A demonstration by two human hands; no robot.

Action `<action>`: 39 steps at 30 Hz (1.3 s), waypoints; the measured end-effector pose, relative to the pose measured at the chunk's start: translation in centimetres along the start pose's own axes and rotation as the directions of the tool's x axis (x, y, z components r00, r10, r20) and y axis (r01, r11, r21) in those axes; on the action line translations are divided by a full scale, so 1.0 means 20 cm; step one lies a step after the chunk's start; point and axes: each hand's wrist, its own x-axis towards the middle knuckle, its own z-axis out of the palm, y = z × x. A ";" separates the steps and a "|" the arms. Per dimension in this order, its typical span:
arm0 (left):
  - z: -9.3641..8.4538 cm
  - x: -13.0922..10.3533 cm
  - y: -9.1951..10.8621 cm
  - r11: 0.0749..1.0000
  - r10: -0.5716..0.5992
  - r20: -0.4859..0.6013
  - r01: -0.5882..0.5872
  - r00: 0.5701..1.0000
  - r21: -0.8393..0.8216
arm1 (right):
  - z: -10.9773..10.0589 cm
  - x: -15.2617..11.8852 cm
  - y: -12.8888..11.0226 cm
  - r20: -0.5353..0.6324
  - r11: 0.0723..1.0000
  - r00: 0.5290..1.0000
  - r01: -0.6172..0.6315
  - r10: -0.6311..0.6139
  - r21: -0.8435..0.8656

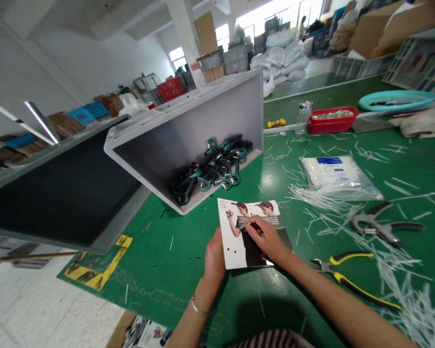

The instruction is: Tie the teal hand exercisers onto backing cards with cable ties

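A printed cardboard packaging card [235, 251] with pictures of people on it is tilted up above the green table. My left hand [215, 253] grips its left edge, the fingers hidden behind it. Over the card's front lies my right hand [266, 237], its fingers curled and pinched together; anything between them is too small to make out. Beyond the card, teal and black hand grips [217, 169] are heaped in a grey crate [217, 108] lying on its side. To the right are yellow-and-black cutting pliers [348, 280], spread open, and a grey tool with black handles [380, 224].
White plastic ties [319, 193] lie scattered on the green table [181, 261], beside a clear bag of them [337, 174]. Behind stand a red tray [331, 121], a glass jar [303, 118] and a turquoise basin [395, 100]. Another grey crate [58, 188] leans at left.
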 end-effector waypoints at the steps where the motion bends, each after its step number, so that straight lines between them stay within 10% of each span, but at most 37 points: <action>1: 0.00 0.00 0.01 1.000 -0.004 -0.009 0.004 1.000 0.008 | 0.00 0.00 0.00 0.002 1.000 1.000 -0.003 0.003 0.005; 14: -0.04 0.03 0.04 0.988 0.109 0.008 -0.109 0.994 0.112 | 0.00 0.00 0.00 0.002 0.999 0.999 -0.032 0.032 0.021; 24: -0.05 -0.02 0.04 0.956 -0.287 0.211 0.267 0.934 0.118 | 0.01 0.00 0.02 0.020 0.995 0.999 -0.052 0.051 0.083; 32: -0.11 -0.10 -0.01 0.886 -0.073 0.379 0.234 0.923 -0.400 | 0.00 0.00 0.01 0.054 0.962 0.992 -0.125 0.116 0.242; 36: -0.24 -0.12 0.02 0.912 0.021 0.544 0.207 0.839 -0.355 | 0.00 0.00 0.00 0.084 0.936 0.983 -0.179 0.160 0.304; 39: -0.25 -0.11 0.01 0.968 0.074 0.456 0.046 0.887 -0.247 | 0.00 0.01 0.00 0.084 0.926 0.982 -0.186 0.168 0.329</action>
